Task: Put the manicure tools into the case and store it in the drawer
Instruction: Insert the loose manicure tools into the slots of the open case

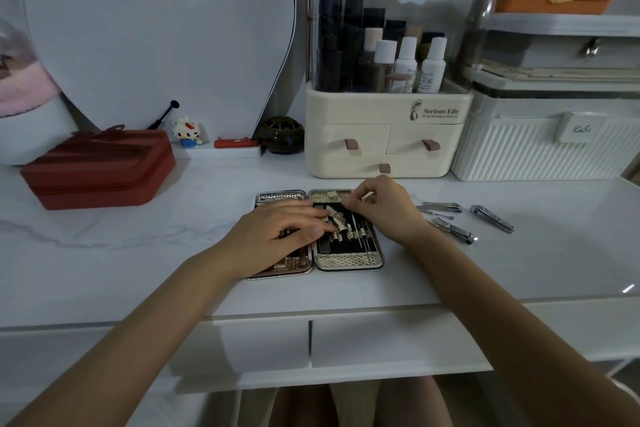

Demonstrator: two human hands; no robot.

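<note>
A gold manicure case (349, 260) lies open flat on the white table, both halves showing. My left hand (277, 229) rests flat across its left half, fingertips reaching the elastic loops in the middle. My right hand (384, 208) hovers over the right half's top, fingers pinched on a thin metal tool whose tip sits among the loops. Several slim tools stand in the right half's loops. Loose to the right lie nail clippers (491, 218), another clipper (454, 230) and a smaller clipper with a thin pick (440, 207).
A cream cosmetics organiser (388, 149) with small drawers stands just behind the case. A white ribbed box (540, 149) sits at the right, a red zip case (100, 168) at the left. Two table drawers (381, 340) lie below the front edge, shut.
</note>
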